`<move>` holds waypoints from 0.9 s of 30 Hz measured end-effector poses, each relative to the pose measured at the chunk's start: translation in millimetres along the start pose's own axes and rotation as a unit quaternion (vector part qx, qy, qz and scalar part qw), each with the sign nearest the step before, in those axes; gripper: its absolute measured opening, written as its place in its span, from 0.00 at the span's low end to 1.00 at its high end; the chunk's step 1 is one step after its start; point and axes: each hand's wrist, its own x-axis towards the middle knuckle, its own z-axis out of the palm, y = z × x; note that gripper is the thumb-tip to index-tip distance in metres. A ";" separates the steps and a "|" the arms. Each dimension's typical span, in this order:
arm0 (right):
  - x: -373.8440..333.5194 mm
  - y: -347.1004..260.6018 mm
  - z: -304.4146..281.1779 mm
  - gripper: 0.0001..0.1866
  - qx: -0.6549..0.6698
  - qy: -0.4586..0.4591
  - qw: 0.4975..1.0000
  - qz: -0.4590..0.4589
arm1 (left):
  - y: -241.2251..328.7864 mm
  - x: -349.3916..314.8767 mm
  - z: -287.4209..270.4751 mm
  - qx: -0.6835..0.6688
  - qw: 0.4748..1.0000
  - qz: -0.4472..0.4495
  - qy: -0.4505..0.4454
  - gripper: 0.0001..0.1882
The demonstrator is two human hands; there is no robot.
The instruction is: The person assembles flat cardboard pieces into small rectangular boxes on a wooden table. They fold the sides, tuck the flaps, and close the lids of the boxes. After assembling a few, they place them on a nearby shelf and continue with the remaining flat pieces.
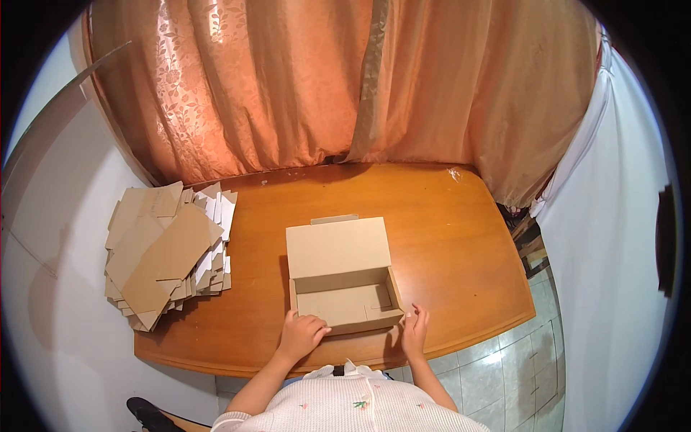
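A brown cardboard box (pixel 344 327) stands near the front edge of the wooden table, its inside bare and its lid (pixel 338 248) raised and leaning back. A narrow tuck flap shows at the lid's far edge. My left hand (pixel 302 335) is bent round the box's near left corner, its fingers against the front wall. Beside the near right corner is my right hand (pixel 415 333), fingers apart and pointing up. It holds nothing, and I cannot tell whether a fingertip touches the box.
An uneven stack of flat cardboard blanks (pixel 162 252), brown with some white, lies at the table's left. The wooden table (pixel 461 266) has a curved front edge. Orange curtains (pixel 288 86) hang behind it. White cloth (pixel 604 216) hangs at the right, above a tiled floor (pixel 497 381).
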 end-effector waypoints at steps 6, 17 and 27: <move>-1.5 -51.7 -8.4 0.22 -0.109 -0.140 0.961 -0.212 | -11.4 -8.8 9.5 -0.052 0.993 0.049 -0.095 0.10; -1.8 -82.3 -4.4 0.22 -0.337 -0.404 0.846 -0.086 | -2.1 -5.8 -5.0 -0.045 0.983 0.017 -0.177 0.14; 19.3 -96.8 23.0 0.25 -0.249 -0.395 0.845 -0.260 | -12.1 32.2 31.0 -0.083 0.976 -0.025 -0.201 0.30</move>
